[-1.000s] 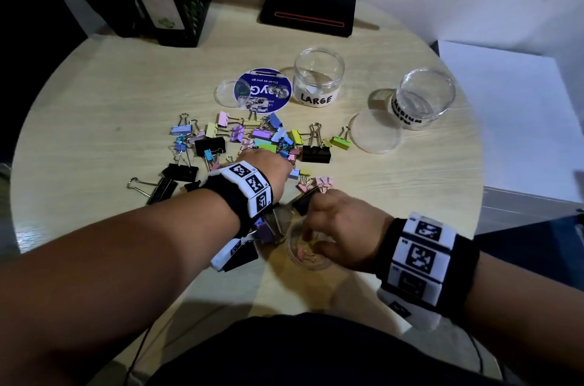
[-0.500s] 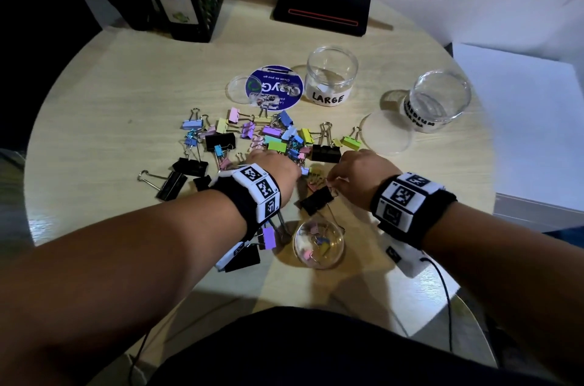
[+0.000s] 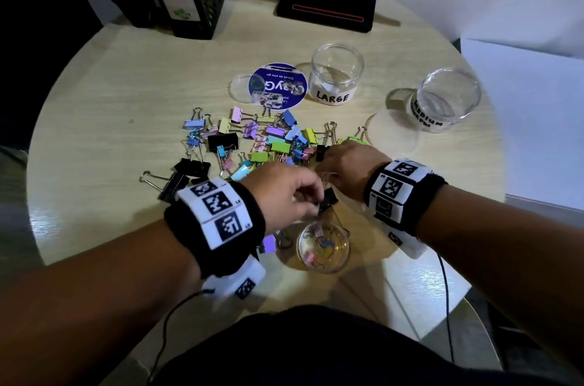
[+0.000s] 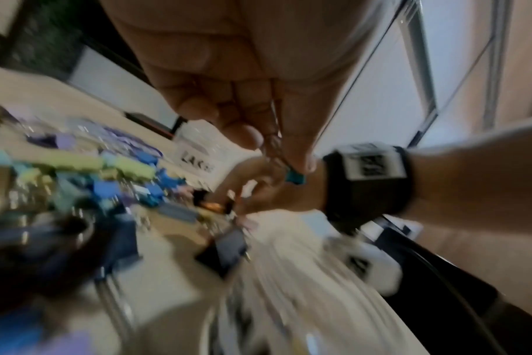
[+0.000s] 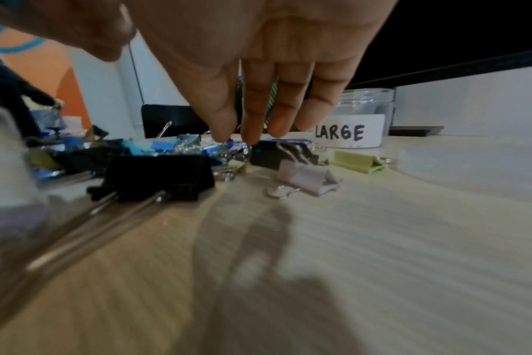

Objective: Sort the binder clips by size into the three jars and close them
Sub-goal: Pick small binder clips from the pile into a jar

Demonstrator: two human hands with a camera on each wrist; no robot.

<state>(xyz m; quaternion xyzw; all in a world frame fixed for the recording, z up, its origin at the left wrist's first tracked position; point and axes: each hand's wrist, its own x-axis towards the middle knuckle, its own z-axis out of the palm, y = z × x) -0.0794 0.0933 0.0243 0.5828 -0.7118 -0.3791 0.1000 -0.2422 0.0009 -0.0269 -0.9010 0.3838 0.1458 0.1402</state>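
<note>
Two hands are seen over the pale round wooden table (image 3: 104, 107). Since half a second ago the left hand (image 3: 284, 193) has been drawn back from the heap of coloured binder clips (image 3: 268, 139) toward the small clear jar (image 3: 323, 246) nearest the person, which holds a few tiny clips. A small teal clip (image 4: 295, 178) is pinched by its wire handle between thumb and fingertips. The right hand (image 3: 350, 169) has been kept at the heap's right edge, fingers (image 5: 252, 115) pointed down and loosely apart, tips touching clips; nothing is gripped. The clear jar labelled LARGE (image 3: 336, 76) and the tilted clear jar labelled MEDIUM (image 3: 447, 99) are left open behind.
</note>
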